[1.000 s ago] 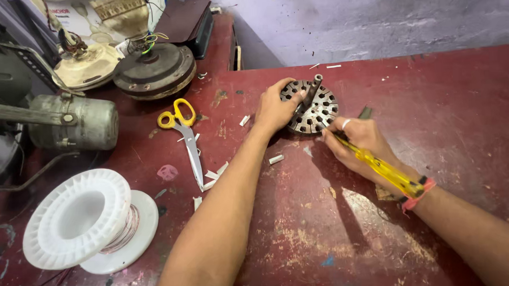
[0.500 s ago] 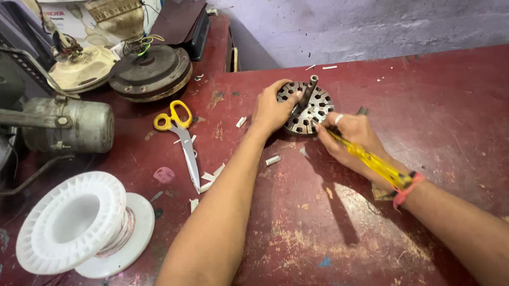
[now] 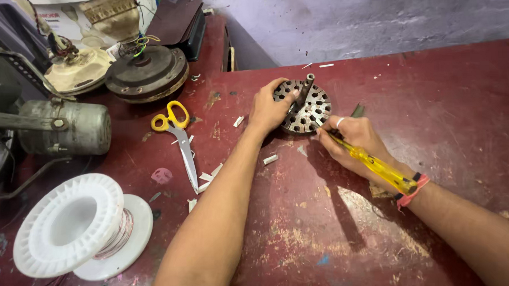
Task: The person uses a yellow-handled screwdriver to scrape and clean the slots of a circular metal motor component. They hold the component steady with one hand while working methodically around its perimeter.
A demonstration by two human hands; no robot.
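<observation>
- Two hands on the job, both busy at the round slotted metal core (image 3: pixel 305 107) sitting on the red tabletop (image 3: pixel 447 106), toward the back near the wall.
- Left hand (image 3: pixel 270 109) cupped over the core's left edge, fingers curled around the rim, pinning it flat.
- Right hand (image 3: pixel 354 138) wrapped around a yellow-handled screwdriver (image 3: pixel 375 166), tip poked in at the core's near edge, right by the slots.
- Short shaft (image 3: pixel 306 88) sticking up from the middle of the core, tilted a bit.
- Slots look empty as far as visible, no wire in any of them, so stripping seems pretty much done. Judging by that, probably down to picking or cleaning out slots; can't tell how many are left to go.
- Little white scraps (image 3: pixel 270 159) scattered on the tabletop between the core and the scissors.
- Yellow-handled scissors (image 3: pixel 178 135) lying untouched, well left of the hands.
- White plastic spool (image 3: pixel 75 225) with a bit of thin wire on it at the near left corner, not in use.
- Couple of round motor housings (image 3: pixel 146 74) and a grey cylinder (image 3: pixel 65 127) parked at the far left, well apart from the work.
</observation>
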